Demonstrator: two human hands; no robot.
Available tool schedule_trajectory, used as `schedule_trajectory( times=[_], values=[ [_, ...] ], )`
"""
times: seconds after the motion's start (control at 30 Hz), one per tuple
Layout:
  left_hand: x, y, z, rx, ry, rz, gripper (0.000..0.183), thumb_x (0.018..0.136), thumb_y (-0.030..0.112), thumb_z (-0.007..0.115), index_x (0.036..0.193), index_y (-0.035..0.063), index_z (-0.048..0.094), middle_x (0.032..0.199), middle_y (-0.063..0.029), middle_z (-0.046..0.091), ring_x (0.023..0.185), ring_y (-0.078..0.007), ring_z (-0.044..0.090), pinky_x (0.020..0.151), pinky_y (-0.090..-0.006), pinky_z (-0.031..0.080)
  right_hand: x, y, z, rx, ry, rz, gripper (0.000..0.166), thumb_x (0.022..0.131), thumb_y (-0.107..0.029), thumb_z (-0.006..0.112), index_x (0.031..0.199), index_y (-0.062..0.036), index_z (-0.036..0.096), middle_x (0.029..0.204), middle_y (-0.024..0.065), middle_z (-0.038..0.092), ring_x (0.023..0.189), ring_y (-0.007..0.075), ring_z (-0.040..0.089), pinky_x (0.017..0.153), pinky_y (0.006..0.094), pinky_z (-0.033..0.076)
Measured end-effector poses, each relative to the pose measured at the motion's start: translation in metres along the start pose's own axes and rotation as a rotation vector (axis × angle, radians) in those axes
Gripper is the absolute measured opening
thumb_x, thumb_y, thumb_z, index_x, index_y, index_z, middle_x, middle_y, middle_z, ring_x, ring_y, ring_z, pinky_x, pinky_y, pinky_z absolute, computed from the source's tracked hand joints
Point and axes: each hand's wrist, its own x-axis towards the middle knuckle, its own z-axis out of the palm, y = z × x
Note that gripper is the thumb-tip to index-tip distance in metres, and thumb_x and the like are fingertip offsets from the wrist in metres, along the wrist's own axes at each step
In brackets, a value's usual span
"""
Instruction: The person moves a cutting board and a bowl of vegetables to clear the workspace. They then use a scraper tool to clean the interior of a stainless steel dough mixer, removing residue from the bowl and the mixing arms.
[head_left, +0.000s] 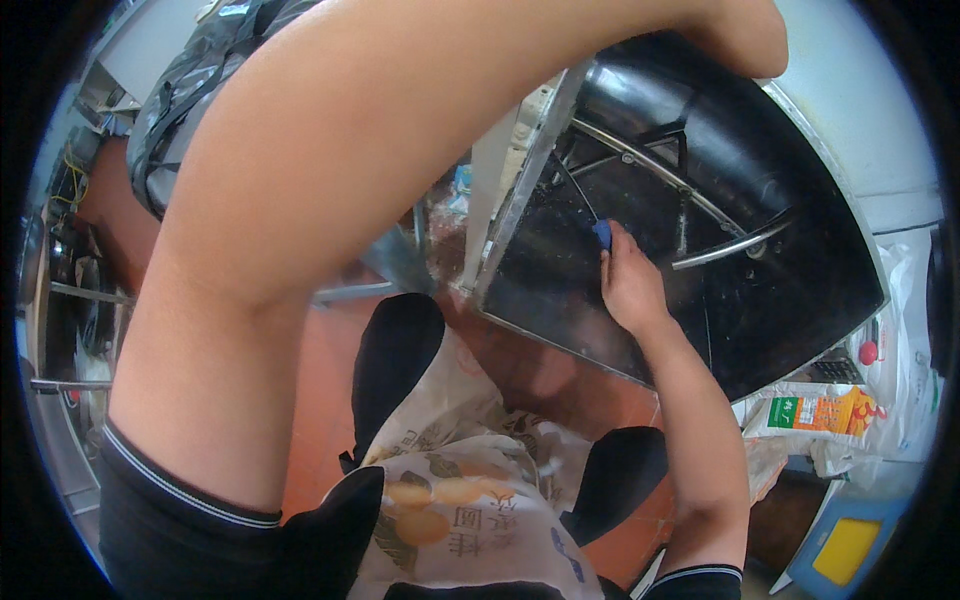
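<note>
My right hand (631, 281) is closed around the blue handle of a screwdriver (602, 233). The thin shaft runs up and to the left over a black panel (570, 270) with a pale metal rim; whether its tip touches anything is unclear. Right of the tool, chrome tubes (675, 178) with bolts lie against a black curved part (720, 112). One bent tube (731, 249) ends near my right wrist. My left arm crosses close to the camera, and part of my left hand (739, 41) shows at the top, over the upper edge of the black part. Its fingers cannot be made out.
A grey plastic-covered thing (180, 135) stands at upper left, with a metal rack (82, 292) below it. Printed packages (817, 412) and a blue and yellow box (847, 547) are at right. An apron (465, 495) covers my lap above a red tiled floor (322, 420).
</note>
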Motion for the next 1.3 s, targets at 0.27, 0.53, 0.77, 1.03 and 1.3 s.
schedule_trajectory(
  times=[0.27,0.53,0.77,1.03,1.3],
  values=[
    [-0.015,-0.001,-0.002,-0.003,-0.058,-0.065,0.023,0.083,0.013,0.052,0.088,0.002,0.071,0.091,-0.0215,0.067,0.085,-0.0321,0.066,0.08,-0.041,0.05,0.041,-0.058,-0.008,0.497,-0.463,0.346,0.03,0.085,-0.007,0.053,0.113,0.0028,0.047,0.091,0.0215,0.06,0.078,0.0351,0.065,0.064,0.0463,0.053],
    [-0.023,-0.002,-0.011,-0.139,-0.021,-0.201,0.025,0.084,0.013,0.05,0.088,-0.0014,0.07,0.092,-0.0237,0.066,0.085,-0.0319,0.065,0.083,-0.0402,0.049,0.052,-0.117,0.01,1.393,-0.286,0.776,0.006,0.082,-0.005,0.052,0.085,0.0003,0.053,0.078,0.0111,0.054,0.06,0.0221,0.057,0.048,0.0375,0.049],
    [-0.03,0.017,-0.029,-0.266,-0.132,-0.201,0.03,0.089,0.014,0.043,0.09,-0.0035,0.067,0.096,-0.0217,0.065,0.085,-0.028,0.063,0.086,-0.0408,0.048,0.071,-0.108,0.032,1.408,-0.109,0.811,0.012,0.081,-0.004,0.048,0.074,0.0006,0.055,0.07,0.0139,0.057,0.062,0.0252,0.057,0.049,0.0392,0.046],
    [-0.038,0.03,-0.018,-0.562,0.089,-0.338,0.029,0.089,0.012,0.042,0.09,-0.0053,0.065,0.1,-0.0228,0.063,0.091,-0.0275,0.061,0.09,-0.0404,0.045,0.067,-0.095,0.049,0.369,-0.059,0.534,0.042,0.084,-0.011,0.048,0.121,0.0063,0.038,0.113,0.03,0.054,0.104,0.0429,0.058,0.09,0.0448,0.047],
    [-0.019,0.013,-0.013,-0.4,0.025,-0.251,0.029,0.089,0.014,0.043,0.096,-0.0041,0.064,0.1,-0.0202,0.064,0.093,-0.0288,0.061,0.091,-0.0427,0.045,0.035,-0.107,0.019,0.361,-0.054,0.523,0.048,0.084,-0.011,0.049,0.127,0.0036,0.035,0.12,0.0292,0.051,0.109,0.0432,0.056,0.094,0.0457,0.046]
  ],
)
